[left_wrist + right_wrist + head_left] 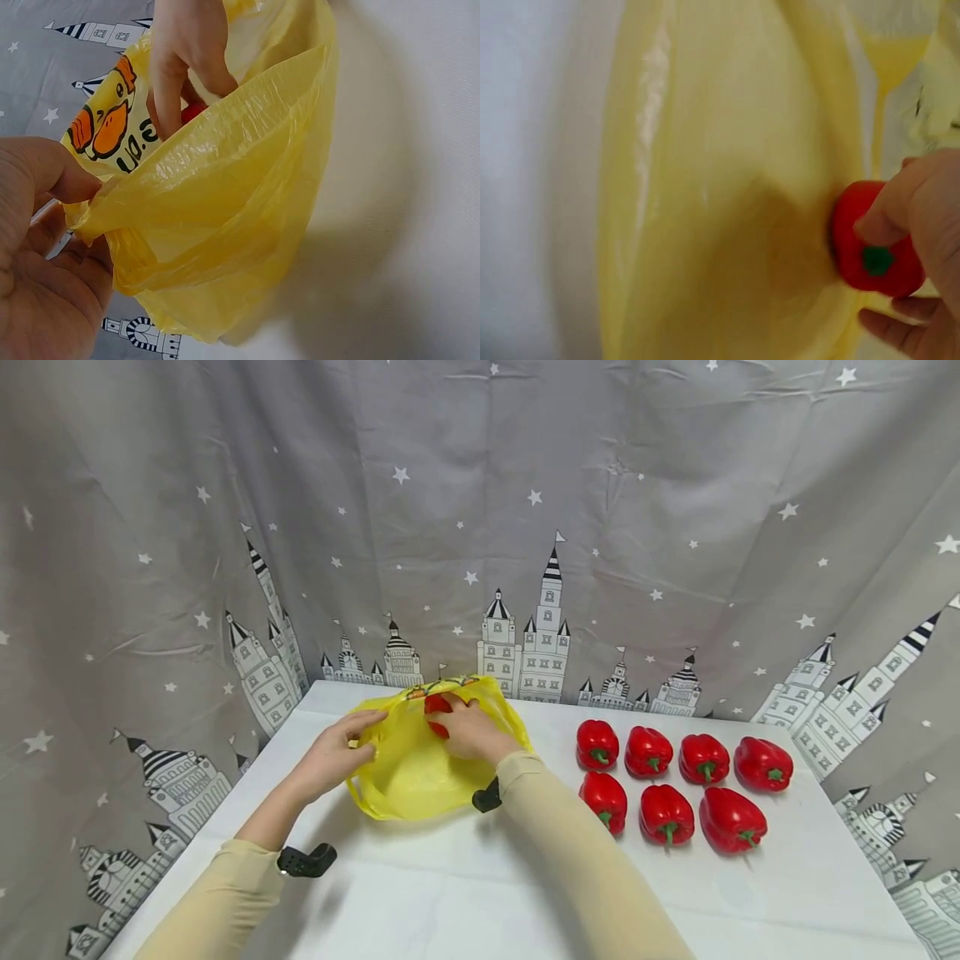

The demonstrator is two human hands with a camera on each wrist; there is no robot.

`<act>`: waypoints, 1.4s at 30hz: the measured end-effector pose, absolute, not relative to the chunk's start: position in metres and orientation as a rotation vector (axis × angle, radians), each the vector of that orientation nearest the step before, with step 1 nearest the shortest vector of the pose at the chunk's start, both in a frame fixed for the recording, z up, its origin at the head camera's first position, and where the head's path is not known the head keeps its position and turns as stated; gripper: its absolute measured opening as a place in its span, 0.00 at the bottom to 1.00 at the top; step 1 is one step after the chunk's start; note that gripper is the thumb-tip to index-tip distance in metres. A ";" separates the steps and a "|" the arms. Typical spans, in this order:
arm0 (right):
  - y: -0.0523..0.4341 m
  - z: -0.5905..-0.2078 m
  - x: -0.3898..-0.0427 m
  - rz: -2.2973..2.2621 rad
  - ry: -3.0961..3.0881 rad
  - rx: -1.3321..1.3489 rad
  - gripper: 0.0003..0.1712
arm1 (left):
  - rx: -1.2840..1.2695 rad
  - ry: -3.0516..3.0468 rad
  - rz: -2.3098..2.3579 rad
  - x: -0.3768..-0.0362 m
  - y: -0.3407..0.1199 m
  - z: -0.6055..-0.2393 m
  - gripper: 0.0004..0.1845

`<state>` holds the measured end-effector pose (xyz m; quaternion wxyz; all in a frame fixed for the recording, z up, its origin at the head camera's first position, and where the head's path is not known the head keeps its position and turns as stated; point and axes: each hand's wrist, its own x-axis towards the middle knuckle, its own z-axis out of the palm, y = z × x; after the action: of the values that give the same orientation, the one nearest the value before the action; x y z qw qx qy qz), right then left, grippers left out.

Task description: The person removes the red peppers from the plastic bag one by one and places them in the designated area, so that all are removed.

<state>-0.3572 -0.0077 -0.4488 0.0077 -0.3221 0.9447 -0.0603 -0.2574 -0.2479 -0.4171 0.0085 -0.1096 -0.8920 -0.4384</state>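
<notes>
A yellow plastic bag (420,777) lies with its mouth open on the table, a cartoon duck (112,124) printed on its far side. At the left of the mouth, my left hand (341,753) pinches the rim between thumb and fingers, as the left wrist view shows. My right hand (474,731) reaches into the bag and grips a red bell pepper (859,225) with a green stem. In the head view that pepper is partly hidden by my fingers. Whether it touches the bag's inner wall I cannot tell.
To the right of the bag, several red bell peppers (666,815) lie in two rows on the white table (390,893). A grey curtain (450,510) with stars and castles hangs behind the table's far edge. Each wrist wears a black device (307,860).
</notes>
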 end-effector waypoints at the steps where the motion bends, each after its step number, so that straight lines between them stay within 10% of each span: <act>1: -0.006 -0.446 -0.355 -0.188 2.941 -0.998 0.33 | -0.342 -2.785 -1.373 -0.257 -0.248 -0.417 0.33; 18: 0.021 -0.449 -0.364 -0.559 2.816 -0.963 0.59 | -0.367 -2.767 -1.392 -0.257 -0.248 -0.418 0.32; 42: 0.016 -0.450 -0.368 -0.660 2.693 -0.981 0.52 | -0.342 -2.771 -1.403 -0.254 -0.247 -0.419 0.31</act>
<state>-0.3680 0.0163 -0.4505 0.1003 -0.3318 0.9110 -0.2232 -0.2544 -0.2467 -0.4191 0.0084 -0.1094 -0.8867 -0.4491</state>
